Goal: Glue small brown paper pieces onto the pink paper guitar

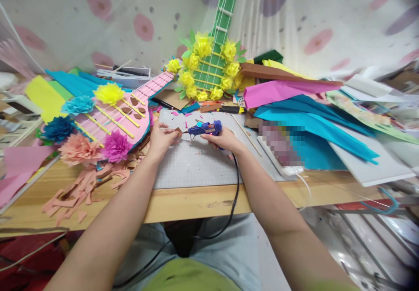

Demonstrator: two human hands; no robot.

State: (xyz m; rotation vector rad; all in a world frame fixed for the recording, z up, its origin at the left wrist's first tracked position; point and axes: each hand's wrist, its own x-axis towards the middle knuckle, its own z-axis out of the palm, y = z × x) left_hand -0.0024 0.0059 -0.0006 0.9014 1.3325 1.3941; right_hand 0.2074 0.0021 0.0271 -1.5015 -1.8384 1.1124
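Note:
My right hand is wrapped round a blue hot glue gun, its nozzle pointing left. Between the fingertips of my left hand is a small brown paper piece, right at the nozzle tip; whether they touch I cannot tell. Both hands are above a grey cutting mat. To the left lies a pink paper instrument with yellow strips, brown oval pieces and paper flowers round its edge.
A green paper instrument with yellow flowers leans at the back. Coloured paper sheets pile up on the right, beside a phone on a white cable. Paper scraps cover the table's left front. The glue gun's black cord hangs over the edge.

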